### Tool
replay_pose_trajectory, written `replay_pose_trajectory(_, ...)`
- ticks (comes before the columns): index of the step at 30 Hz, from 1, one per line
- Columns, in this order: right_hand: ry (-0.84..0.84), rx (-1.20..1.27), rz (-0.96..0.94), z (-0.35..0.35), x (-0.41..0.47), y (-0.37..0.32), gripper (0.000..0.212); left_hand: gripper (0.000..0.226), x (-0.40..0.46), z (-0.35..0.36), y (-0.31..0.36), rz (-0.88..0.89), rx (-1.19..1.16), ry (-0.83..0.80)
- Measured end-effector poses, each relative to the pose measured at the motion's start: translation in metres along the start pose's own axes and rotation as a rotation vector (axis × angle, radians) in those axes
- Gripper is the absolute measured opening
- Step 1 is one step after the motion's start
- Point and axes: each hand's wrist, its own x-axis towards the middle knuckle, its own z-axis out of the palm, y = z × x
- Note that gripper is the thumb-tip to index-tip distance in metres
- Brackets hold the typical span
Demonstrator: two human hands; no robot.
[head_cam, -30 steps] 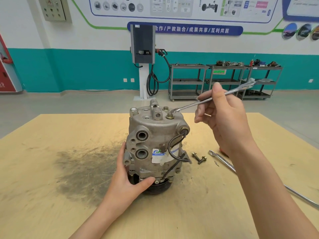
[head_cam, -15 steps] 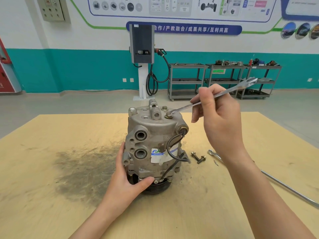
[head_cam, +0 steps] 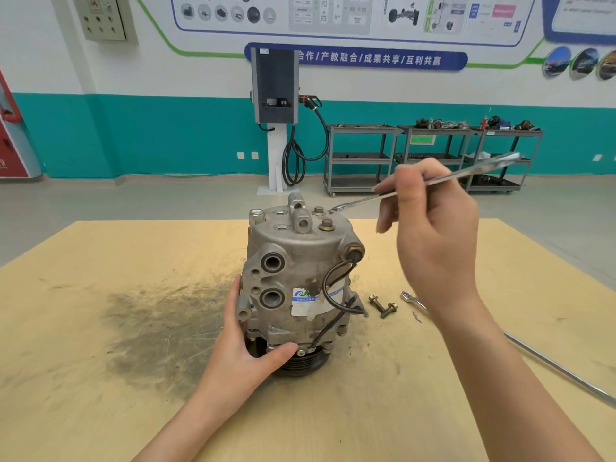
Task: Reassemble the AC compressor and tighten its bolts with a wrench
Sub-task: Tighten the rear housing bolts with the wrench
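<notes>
Over toward the left edge of your pale wooden tabletop (head_cam: 100, 411) there's a broad dark grease smudge (head_cam: 160, 325) spread across the board. Just right of it, your left hand (head_cam: 246, 348) cups the lower left side of the grey cast-metal AC compressor (head_cam: 296, 278), fingers up along the housing and thumb pressed across the front just above the black ribbed pulley (head_cam: 303, 363). The compressor stands upright on that pulley, about mid-table, a black wire (head_cam: 333, 281) looping down its right flank over a white-and-blue label (head_cam: 306, 303). On its top face sit two brass-coloured hex bolts (head_cam: 326, 224), one behind the other. The ring end of the long silver wrench (head_cam: 433, 180) hovers just right of the rear bolt; whether it touches, I can't tell. Your right hand (head_cam: 433, 235) pinches that wrench mid-shank, fingers curled around it, with the handle slanting up and away to the right. Down on the board, just right of the compressor's base, lie two loose flanged bolts (head_cam: 383, 305) side by side. Further right, a second long steel wrench (head_cam: 550, 365) lies flat, running out toward the right edge, partly hidden behind your right forearm.
</notes>
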Motion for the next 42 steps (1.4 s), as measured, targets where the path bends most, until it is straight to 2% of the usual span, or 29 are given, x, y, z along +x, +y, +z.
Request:
replay_pose_trajectory(3,0.007,0.187,0.223,-0.004,0.004,0.011,0.037,0.120,0.001,0.001,-0.001,0.009,0.010,0.012)
replay_pose_trajectory(6,-0.004,0.333,0.370,-0.005,0.006,0.018,0.041,0.124,0.001,0.001,-0.003,0.008,0.002,0.015)
replay_pose_trajectory(10,-0.057,0.433,0.466,-0.005,0.006,0.021,0.042,0.125,0.001,0.000,-0.003,0.006,-0.002,0.010)
replay_pose_trajectory(15,-0.059,0.435,0.524,-0.004,0.006,0.023,0.042,0.123,0.002,0.001,-0.003,0.010,-0.014,0.007)
replay_pose_trajectory(19,-0.044,0.320,0.375,0.000,0.003,0.018,0.039,0.124,0.001,0.001,-0.002,0.007,-0.021,0.004)
replay_pose_trajectory(27,-0.020,-0.330,-0.305,0.014,-0.011,-0.008,0.029,0.124,0.000,0.000,0.001,-0.003,-0.029,0.006)
replay_pose_trajectory(30,-0.010,-0.424,-0.390,0.016,-0.014,-0.010,0.034,0.127,0.000,-0.001,0.000,-0.011,-0.031,0.002)
replay_pose_trajectory(32,0.017,-0.323,-0.298,0.014,-0.012,-0.010,0.034,0.125,0.000,-0.001,0.000,-0.019,-0.034,-0.004)
replay_pose_trajectory(38,0.034,0.180,0.299,0.001,0.002,0.002,0.039,0.123,0.000,0.001,0.003,-0.007,-0.023,-0.002)
replay_pose_trajectory(42,0.026,0.315,0.455,-0.002,0.006,0.014,0.043,0.124,-0.001,0.001,0.002,-0.009,-0.035,-0.004)
